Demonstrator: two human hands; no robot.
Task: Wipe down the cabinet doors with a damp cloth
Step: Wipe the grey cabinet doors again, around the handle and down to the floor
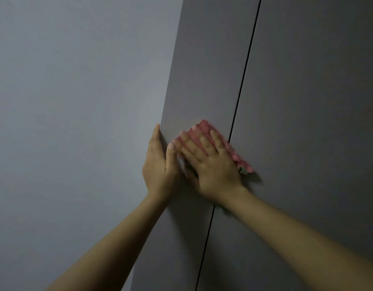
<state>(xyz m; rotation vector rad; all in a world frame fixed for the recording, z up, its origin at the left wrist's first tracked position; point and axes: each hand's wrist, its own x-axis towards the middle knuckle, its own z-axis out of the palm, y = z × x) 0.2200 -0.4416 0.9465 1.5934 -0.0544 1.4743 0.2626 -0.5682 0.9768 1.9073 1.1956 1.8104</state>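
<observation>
A pale grey wall (76,122) fills the view from nine o'clock to the centre, and two dark grey cabinet doors take the rest: the left door (208,70), a narrow panel running from twelve o'clock down to six, and the right door (307,101) from the thin black seam (244,70) out to three o'clock. The left hand (160,162), just left of centre, has its fingers straight along the left door's outer edge with the thumb lying on the door face, so it is open and holding nothing; whether the fingertips wrap behind the edge cannot be told. The right hand (210,162) lies flat with spread, straight fingers, pressing the pink cloth (240,158) against the left door just beside the seam; the cloth's frilled end sticks out at four o'clock of the hand, across the seam onto the right door. The likely trouble from here: that loose end could catch in the seam as the hand sweeps and drag the cloth out from under the palm (a flat press has no grip to save it). A hard push might also swing the door if the left hand's steadying slips, and wiping only this small band would leave the upper panels untouched.
</observation>
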